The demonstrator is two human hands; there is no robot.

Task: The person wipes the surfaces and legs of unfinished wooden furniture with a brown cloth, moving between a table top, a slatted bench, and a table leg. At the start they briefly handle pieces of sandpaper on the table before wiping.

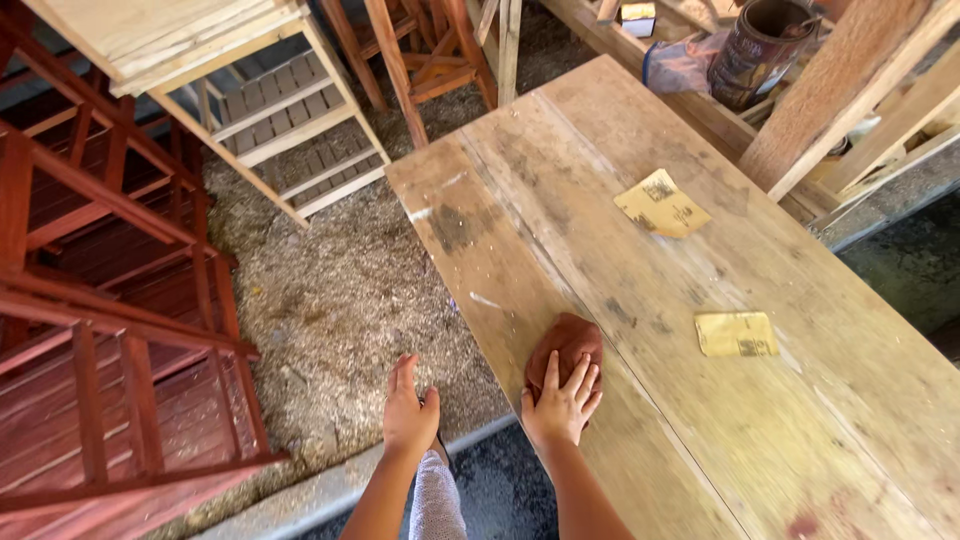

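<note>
From the head camera, the right hand lies flat with fingers spread on a brown cloth pad, pressing it onto the wooden tabletop near its left edge. The left hand hangs open and empty beside that edge, above the sawdust floor. Two yellow sandpaper sheets lie farther along the tabletop, well apart from the pad.

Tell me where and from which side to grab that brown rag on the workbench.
Grip the brown rag at its far, uncovered bulge, coming from above. It lies bunched in a soft mound on the wooden workbench, and the right hand already presses flat on its near edge, so only the far part is free. The left hand hangs off the bench.
</note>
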